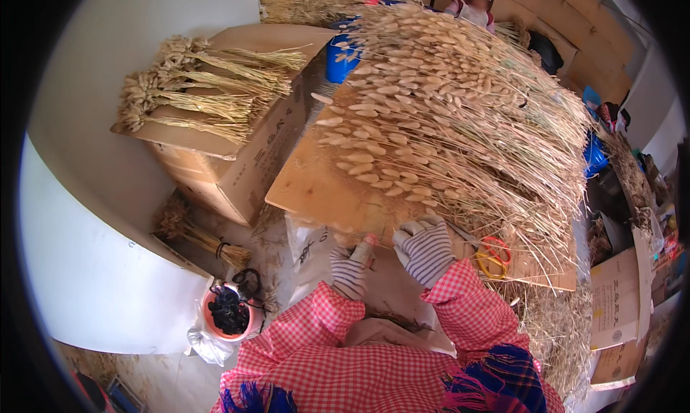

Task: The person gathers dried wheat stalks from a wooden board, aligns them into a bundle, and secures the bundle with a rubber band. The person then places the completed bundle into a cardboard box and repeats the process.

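Dried bunny-tail grass with fluffy heads lies in a thick layer over a wooden board. At the board's near edge is my left hand, in a striped glove with bare fingertips; thin stems seem to pass at its fingers, but a grip is not clear. My right hand, also in a striped glove, rests by the same edge with fingers curled, beside the nearest grass heads; what it holds is hidden. Scissors with red and yellow handles lie on the board to its right.
Tied grass bunches lie on a cardboard box at the left. Another bunch lies on the floor near a pink bucket of black items. Blue buckets, more boxes and a person are farther off.
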Motion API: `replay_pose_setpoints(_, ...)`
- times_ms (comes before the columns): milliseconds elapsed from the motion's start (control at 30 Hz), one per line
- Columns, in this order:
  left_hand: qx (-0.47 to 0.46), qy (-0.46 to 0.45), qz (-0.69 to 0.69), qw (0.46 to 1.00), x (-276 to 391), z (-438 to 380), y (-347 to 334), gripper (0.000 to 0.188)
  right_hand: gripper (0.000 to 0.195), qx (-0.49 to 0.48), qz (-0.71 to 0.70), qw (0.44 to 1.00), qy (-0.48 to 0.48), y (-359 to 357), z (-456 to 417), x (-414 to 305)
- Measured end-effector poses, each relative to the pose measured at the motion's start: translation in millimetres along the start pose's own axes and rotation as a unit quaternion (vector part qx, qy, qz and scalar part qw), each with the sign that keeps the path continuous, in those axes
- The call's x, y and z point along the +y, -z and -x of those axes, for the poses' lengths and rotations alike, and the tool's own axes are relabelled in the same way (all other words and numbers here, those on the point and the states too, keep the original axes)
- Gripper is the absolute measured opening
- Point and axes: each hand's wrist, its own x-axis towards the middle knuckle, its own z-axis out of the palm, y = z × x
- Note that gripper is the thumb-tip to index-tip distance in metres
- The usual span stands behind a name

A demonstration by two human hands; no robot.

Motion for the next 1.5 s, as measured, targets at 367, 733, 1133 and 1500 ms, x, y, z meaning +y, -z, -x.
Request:
replay_pose_setpoints(367,-0.019,0.008,-0.026,0.999,7,0,-1,0.012,0.015,-0.025,0.065,0.998,-0.005,5,17,33)
replay_pose_setpoints(733,-0.009,-0.006,-0.085,0.996,-8,-9,11,0.018,0.023,0.130,0.010,0.991,0.042,21,67,76)
replay_pose_setpoints(1133,0.006,0.013,-0.089,0.996,-3,-1,0,0.031,0.025,0.138,-0.092,0.986,-0.032,22,52,51)
replay_pose_setpoints(1500,-0.065,-0.012,0.056,0.996,-16,4,6,0.016,0.026,-0.081,-0.054,0.995,-0.026,-12,-10,-36)
